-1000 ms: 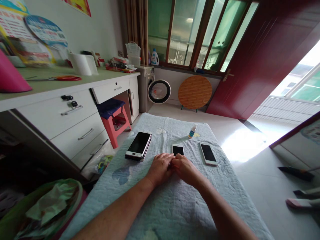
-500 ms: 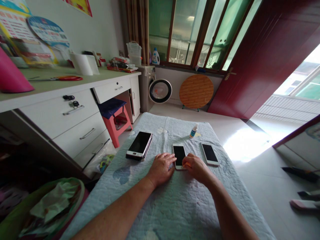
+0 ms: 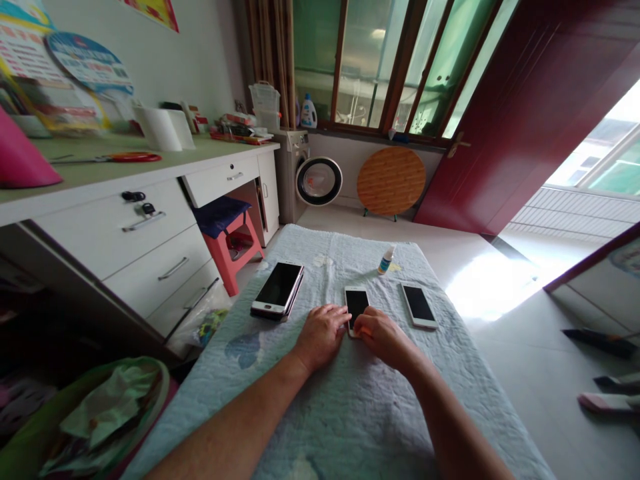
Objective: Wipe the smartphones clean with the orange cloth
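Observation:
A white phone with a black screen point(image 3: 357, 301) lies face up on the pale blue quilted cloth point(image 3: 340, 413). My left hand point(image 3: 323, 335) rests flat at its left edge, fingers stretched out and fingertips touching it. Bent over the lower right part of the phone, my right hand point(image 3: 383, 339) pinches a small orange piece, mostly hidden by the fingers. Another white phone point(image 3: 419, 305) lies to the right. On the left is a larger white phone point(image 3: 278, 288) on top of a dark one. A small spray bottle point(image 3: 385, 260) stands behind the middle phone.
Left of the cloth are a white desk with drawers point(image 3: 150, 230), a pink stool point(image 3: 231, 257) and a bin point(image 3: 163, 393) holding crumpled paper and plastic. A washing machine point(image 3: 289, 180) with its door open and a round wooden tabletop point(image 3: 391, 181) are at the back.
My right hand has moved slightly left over the lower part of the middle phone, with the orange piece. My left hand stays at the phone's edge. The view has shifted slightly.

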Demonstrator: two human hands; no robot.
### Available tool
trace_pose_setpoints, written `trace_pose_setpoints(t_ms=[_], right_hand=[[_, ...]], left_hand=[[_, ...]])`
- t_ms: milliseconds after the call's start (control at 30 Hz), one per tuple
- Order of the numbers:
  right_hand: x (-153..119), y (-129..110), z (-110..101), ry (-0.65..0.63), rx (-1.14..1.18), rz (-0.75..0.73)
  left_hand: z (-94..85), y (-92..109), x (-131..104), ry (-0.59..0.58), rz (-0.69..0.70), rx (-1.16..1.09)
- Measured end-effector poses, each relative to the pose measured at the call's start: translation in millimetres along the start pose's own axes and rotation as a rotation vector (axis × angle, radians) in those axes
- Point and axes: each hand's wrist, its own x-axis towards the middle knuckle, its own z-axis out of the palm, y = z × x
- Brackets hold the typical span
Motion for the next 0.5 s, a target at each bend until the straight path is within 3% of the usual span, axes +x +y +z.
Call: trace_pose_setpoints(t_ms=[200,500], right_hand=[[-7,17,-14,-0.036,-0.027,0.066],[-7,4,-9,-0.052,-0.143,0.056]], left_hand=[[2.2,-2,0,0.011,0.002,0.006],[0.5,-3,1,0.002,-0.024,-0.013]])
